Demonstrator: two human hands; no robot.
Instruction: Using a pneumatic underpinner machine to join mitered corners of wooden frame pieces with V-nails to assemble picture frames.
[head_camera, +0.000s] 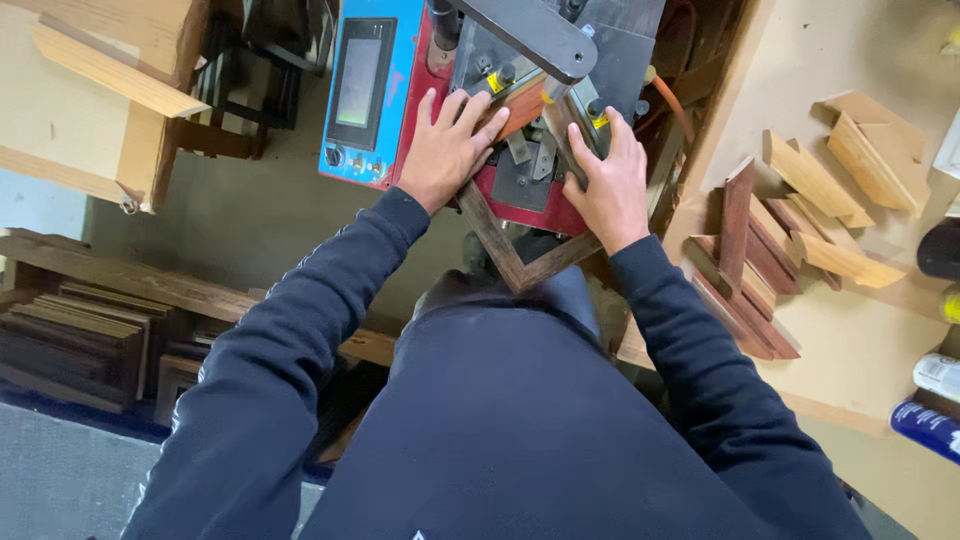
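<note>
Workshop floor and stacked timber frame the scene as I press two dark wooden frame mouldings (515, 262) into a corner on the red joining machine (520, 190). Left hand (447, 150) lies flat, fingers spread, on the left piece; right hand (607, 180) pins the right piece, fingers together. Mitred offcuts (800, 210) lie on the bench at right. Judging by this, the corner is being seated; next calls for steady, even pressure.
</note>
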